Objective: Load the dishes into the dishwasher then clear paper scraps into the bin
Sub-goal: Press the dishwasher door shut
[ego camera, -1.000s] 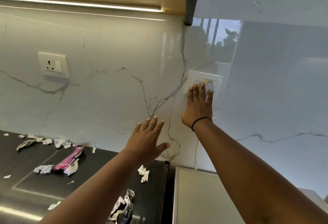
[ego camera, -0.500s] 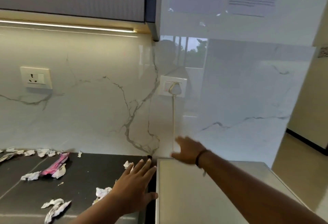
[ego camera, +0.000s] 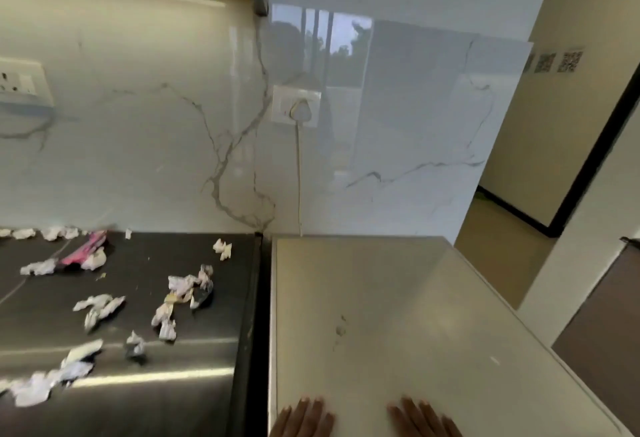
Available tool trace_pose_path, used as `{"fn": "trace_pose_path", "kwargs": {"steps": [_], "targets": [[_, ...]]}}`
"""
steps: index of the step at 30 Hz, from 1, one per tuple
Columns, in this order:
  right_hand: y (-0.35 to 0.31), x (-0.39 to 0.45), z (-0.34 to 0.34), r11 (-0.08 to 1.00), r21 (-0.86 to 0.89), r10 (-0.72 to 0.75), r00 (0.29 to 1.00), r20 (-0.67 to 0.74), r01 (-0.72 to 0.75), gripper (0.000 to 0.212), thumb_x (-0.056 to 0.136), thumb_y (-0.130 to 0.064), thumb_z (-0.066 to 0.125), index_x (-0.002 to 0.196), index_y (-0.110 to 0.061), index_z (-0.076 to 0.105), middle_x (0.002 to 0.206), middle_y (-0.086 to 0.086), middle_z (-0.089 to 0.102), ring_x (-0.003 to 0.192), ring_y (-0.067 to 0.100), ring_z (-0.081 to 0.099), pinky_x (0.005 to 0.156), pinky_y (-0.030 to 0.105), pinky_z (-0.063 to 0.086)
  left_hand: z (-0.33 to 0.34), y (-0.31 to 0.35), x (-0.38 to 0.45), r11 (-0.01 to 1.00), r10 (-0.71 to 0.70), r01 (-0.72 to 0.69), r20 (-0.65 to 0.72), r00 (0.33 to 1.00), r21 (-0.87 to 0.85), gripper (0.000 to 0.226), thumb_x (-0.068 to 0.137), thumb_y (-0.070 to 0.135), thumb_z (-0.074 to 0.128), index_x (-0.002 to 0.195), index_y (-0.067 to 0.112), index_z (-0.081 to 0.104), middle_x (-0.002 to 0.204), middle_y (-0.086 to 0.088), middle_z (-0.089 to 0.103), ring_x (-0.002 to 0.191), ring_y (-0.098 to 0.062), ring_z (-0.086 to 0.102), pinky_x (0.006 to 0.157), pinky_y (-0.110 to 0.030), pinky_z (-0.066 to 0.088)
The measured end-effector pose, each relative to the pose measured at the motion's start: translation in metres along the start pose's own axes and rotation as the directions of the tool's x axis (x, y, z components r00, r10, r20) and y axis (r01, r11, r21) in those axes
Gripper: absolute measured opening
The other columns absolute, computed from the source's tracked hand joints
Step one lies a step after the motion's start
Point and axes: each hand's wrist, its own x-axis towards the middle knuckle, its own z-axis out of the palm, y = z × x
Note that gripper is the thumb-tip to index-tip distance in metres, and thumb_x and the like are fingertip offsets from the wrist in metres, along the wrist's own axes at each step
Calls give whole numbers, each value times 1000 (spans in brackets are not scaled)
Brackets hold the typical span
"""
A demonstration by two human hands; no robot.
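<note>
**Both hands flat on the white top, scraps waiting on the dark counter**

My left hand [ego camera: 302, 417] and my right hand [ego camera: 423, 417] show only as fingers at the bottom edge of the view, straight and spread, lying flat on the pale top of the dishwasher [ego camera: 398, 298]. Neither one grasps anything; the palms are cut off by the frame. The two hands sit apart, left near the appliance's left edge, right toward the middle.

The paper scraps [ego camera: 180, 298] are all off to my left, scattered over the dark, shiny counter [ego camera: 173, 395], well apart from my fingers. Some lie in a row against the wall, some in a loose clump near the middle, more at the lower left corner. A pink wrapper [ego camera: 85, 251] lies among the far ones, with white scraps touching it.

Straight ahead, a plug [ego camera: 299, 109] sits in the wall socket [ego camera: 280, 104] on the marble wall [ego camera: 156, 159], and its cord [ego camera: 298, 176] drops down behind the dishwasher. A second socket [ego camera: 20, 81] shows at the far left. A doorway [ego camera: 554, 176] opens on the right.
</note>
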Motion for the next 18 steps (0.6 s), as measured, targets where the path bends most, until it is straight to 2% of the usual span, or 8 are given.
{"fn": "trace_pose_path", "kwargs": {"steps": [1, 2, 4, 5, 7, 10, 12, 18], "targets": [[-6, -17, -12, 999, 6, -33, 998, 49, 33, 59, 86, -68, 26, 137, -41, 38, 160, -17, 7, 132, 9, 36, 91, 38, 32, -16, 10, -5, 991, -29, 55, 214, 977, -118, 45, 96, 56, 20, 114, 28, 51, 130, -3, 52, 107, -13, 64, 106, -34, 28], [-7, -36, -29, 998, 58, -1, 1000, 21, 0, 60, 86, -69, 25, 141, -44, 34, 157, -19, 18, 132, 9, 39, 88, 36, 35, -19, 24, -23, 985, -6, 59, 311, 950, -163, 55, 93, 64, 20, 119, 28, 52, 131, -4, 55, 125, -15, 53, 111, -33, 20], [7, -57, -36, 997, 27, 66, 998, 15, -66, 64, 91, -69, 15, 150, -43, 17, 140, -10, 52, 124, 15, 55, 86, 40, 48, -35, 28, -52, 994, 11, 24, 326, 945, -103, 78, 83, 79, 24, 129, 24, 54, 135, -3, 56, 140, -21, 34, 114, -33, 7], [23, -64, -37, 997, -35, 71, 997, 33, -70, 65, 92, -69, 11, 150, -41, 20, 135, -4, 58, 116, 21, 62, 83, 45, 52, -41, 32, -65, 998, 26, -9, 269, 963, -62, 84, 78, 82, 29, 133, 24, 53, 138, -3, 54, 137, -23, 39, 114, -34, 8], [47, -73, -55, 988, -78, 143, 974, 174, -131, 78, 86, -76, 2, 147, -37, 31, 144, -3, 47, 125, 27, 55, 94, 50, 45, -55, 32, -75, 998, 58, -54, 246, 968, -23, 94, 65, 81, 48, 138, 23, 48, 142, -4, 51, 129, -25, 50, 115, -38, 23], [82, -80, -54, 979, -198, 62, 995, 83, -44, 97, 69, -84, -17, 150, -41, 12, 159, -8, 17, 145, 21, 23, 113, 43, 23, -64, 45, -77, 998, -23, -1, 383, 924, 63, 117, 37, 63, 75, 141, 22, 43, 143, -7, 49, 127, -29, 52, 102, -46, 39], [86, -74, -56, 977, -213, 26, 998, 56, -13, 101, 67, -84, -19, 152, -38, 12, 160, -6, 17, 146, 22, 22, 113, 43, 22, -65, 49, -71, 992, -80, 38, 359, 930, 121, 121, 33, 52, 81, 142, 21, 37, 142, -10, 50, 125, -33, 53, 99, -48, 43], [99, -67, -40, 990, -127, -66, 995, -78, 56, 92, 74, -84, 4, 150, -35, 23, 158, -2, 23, 142, 26, 27, 110, 48, 26, -64, 76, -47, 971, -237, 210, 353, 905, 113, 123, 59, 51, 82, 154, 19, 9, 159, -16, 11, 146, -36, 13, 117, -45, 15]]}}
